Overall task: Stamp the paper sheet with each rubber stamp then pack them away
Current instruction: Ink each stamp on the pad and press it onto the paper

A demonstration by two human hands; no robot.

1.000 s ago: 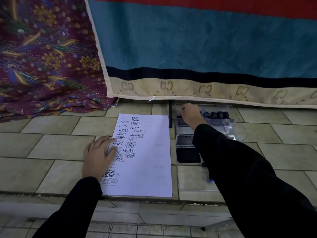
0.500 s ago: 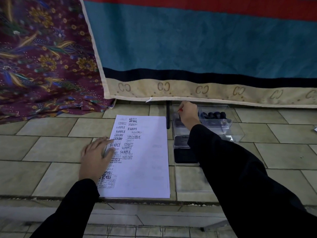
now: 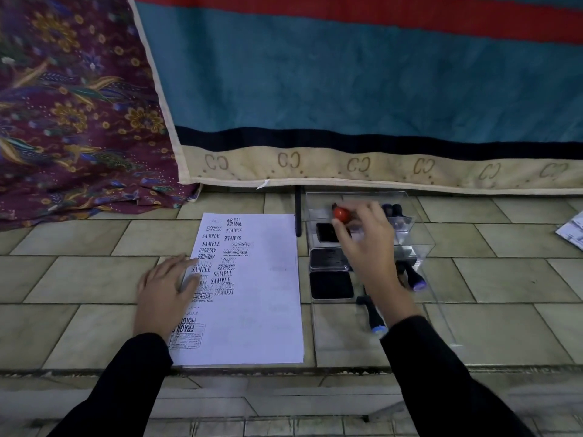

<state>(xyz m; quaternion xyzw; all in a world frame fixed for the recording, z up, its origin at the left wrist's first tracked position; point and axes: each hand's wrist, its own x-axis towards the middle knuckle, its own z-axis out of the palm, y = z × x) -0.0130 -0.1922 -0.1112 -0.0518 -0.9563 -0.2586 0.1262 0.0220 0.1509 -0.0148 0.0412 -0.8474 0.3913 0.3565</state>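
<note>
A white paper sheet [image 3: 252, 288] lies on the tiled surface, its left half covered with black stamp prints. My left hand [image 3: 167, 293] rests flat on the sheet's left edge, fingers spread. My right hand [image 3: 366, 238] hovers over the clear plastic box [image 3: 410, 244] to the right of the sheet, fingers closed on a stamp with a round red knob [image 3: 341, 214]. Black ink pads [image 3: 331, 285] sit in a column along the box's left side. Dark stamps with purple ends [image 3: 415, 279] lie in the box; another blue-ended stamp [image 3: 373, 318] lies beside my right wrist.
A teal, red and cream blanket [image 3: 362, 99] hangs right behind the box and sheet. A maroon floral cloth [image 3: 72, 115] is heaped at the back left. A black pen-like stick [image 3: 297, 212] lies between sheet and box. Papers [image 3: 572, 230] peek in at the right edge.
My right hand has pulled back from the far end of the box toward me, lifting out the red-knobbed stamp. My left hand stays on the sheet.
</note>
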